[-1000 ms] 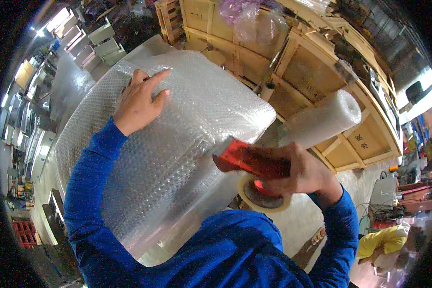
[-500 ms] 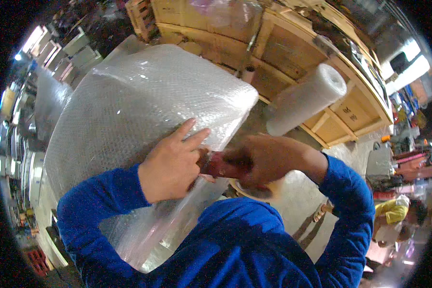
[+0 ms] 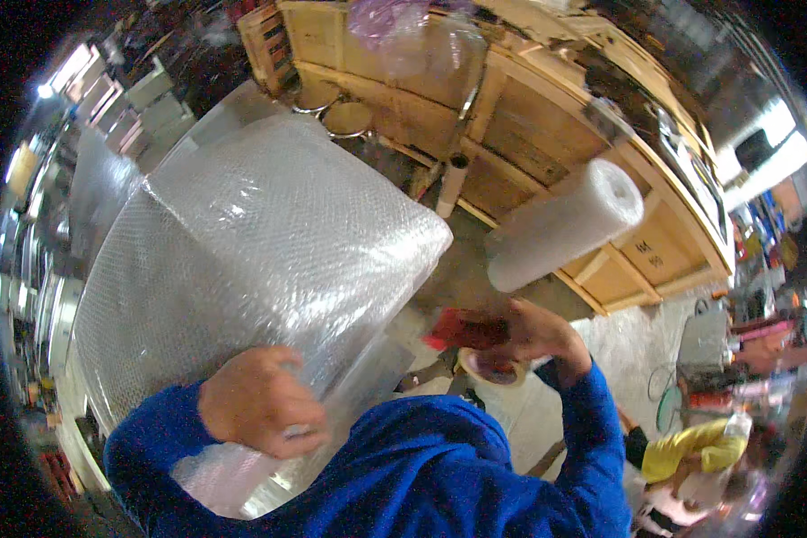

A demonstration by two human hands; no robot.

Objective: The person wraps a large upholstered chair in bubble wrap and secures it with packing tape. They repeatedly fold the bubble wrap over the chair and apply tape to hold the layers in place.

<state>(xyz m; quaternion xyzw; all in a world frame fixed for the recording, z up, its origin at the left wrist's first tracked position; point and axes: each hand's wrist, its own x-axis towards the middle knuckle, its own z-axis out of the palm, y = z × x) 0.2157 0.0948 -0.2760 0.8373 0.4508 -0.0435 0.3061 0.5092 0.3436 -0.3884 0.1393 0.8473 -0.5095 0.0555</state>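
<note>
Wooden crates [image 3: 529, 134] fill the upper centre and right of the frame in a cluttered workshop, with shelving dim along the left edge and a person in a yellow top [image 3: 681, 448] crouched at the lower right.

Largest in view is the bubble-wrapped bundle [image 3: 251, 260], a bulky block spanning the left and centre, its plastic skin glossy and loose at the lower edge. Right of it, near the crates, a roll of bubble wrap [image 3: 560, 224] lies tilted in the centre right.

At lower centre the left hand [image 3: 260, 412] presses flat and curled against the bundle's near face, pinning a fold of wrap under its fingers. The right hand [image 3: 533, 336] sits well apart at centre right, closed round a red tape dispenser [image 3: 462, 332] with its roll of tape [image 3: 493, 366] hanging just beneath; the hand is blurred, so the exact grip is hard to read.

Risks, as I judge them: the pinned fold could spring open if the left hand eases off, since nothing visible fixes it. Slick plastic may let the palm slide. With the dispenser apart from the bundle, any tape drawn across the gap could twist or stick to itself, and the dispenser's cutting edge is close to the fingers.
</note>
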